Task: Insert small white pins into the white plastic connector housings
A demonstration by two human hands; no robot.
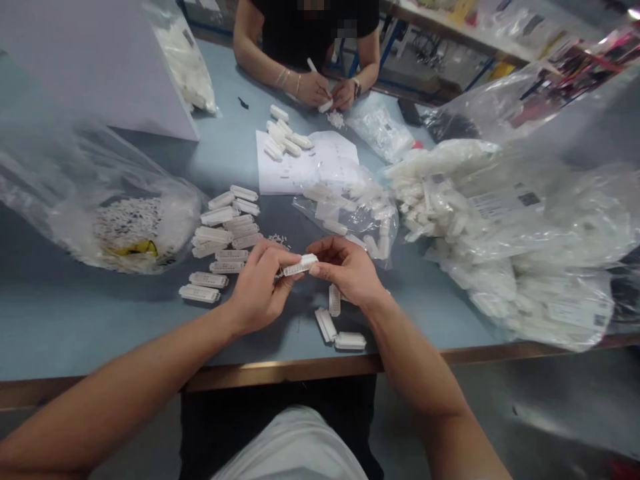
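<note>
Between my two hands, above the blue-grey table (150,333), is a white slotted plastic housing (300,265). My left hand (263,287) pinches its left end, and my right hand (347,268) grips the right end between thumb and fingers. Several similar housings (210,237) lie in loose rows left of my left hand. Below my right hand rest a few more, one of them a housing (350,341) close to the table's front edge. Tiny white pieces (278,239) are scattered just behind my fingers, partly hidden by them.
A clear bag of tiny white pieces (130,227) stands at left. Large bags of white parts (500,227) crowd the right side, and a smaller open bag (350,200) lies ahead. Across the table a person's hands (317,90) hold a pen-like tool, near a printed paper (273,180).
</note>
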